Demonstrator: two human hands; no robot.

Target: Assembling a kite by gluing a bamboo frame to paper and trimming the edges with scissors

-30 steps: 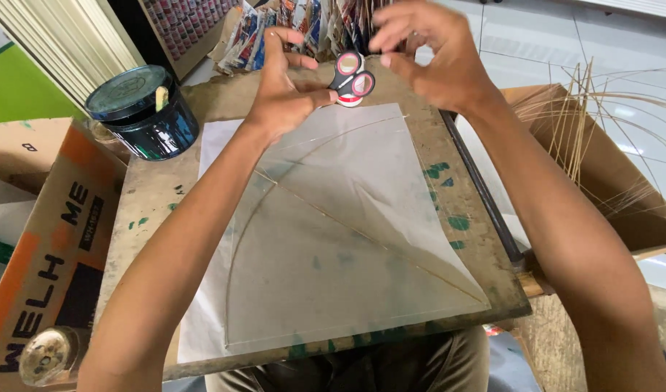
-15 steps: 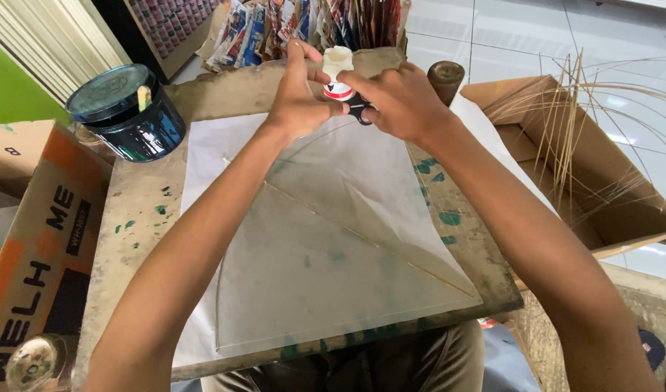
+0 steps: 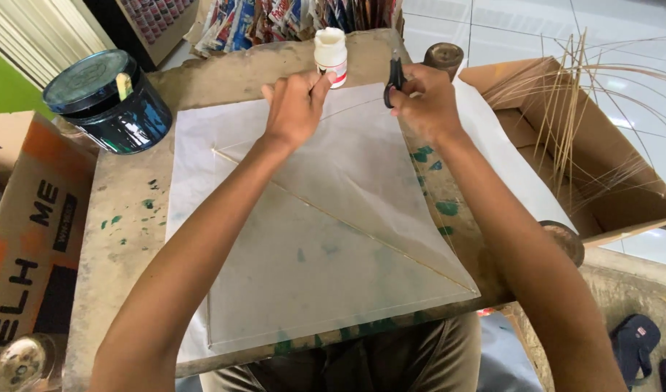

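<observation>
— Scissors [image 3: 395, 78] now sit at twelve o'clock on the kite sheet [image 3: 326, 239], right hand [image 3: 424, 101] fingers clamped on the handles; half a second ago both hands met over the small white bottle [image 3: 331, 45].

— And the left hand [image 3: 295, 109]?

— Fingers together, pinching the sheet's top edge beside that bottle. Cutting position, in my judgement.

— Count?

— One sheet, one scissors, one bottle, one dark tin [image 3: 104, 101] at ten o'clock on the worktop [image 3: 130, 239].

We note, off to the sides: dark paint tin [image 3: 108, 101] with stick, far left; cardboard box [image 3: 572, 138] of thin reeds [image 3: 565, 109], right; printed carton [image 3: 25, 239], left; sandals [image 3: 638, 341] on floor.
</observation>
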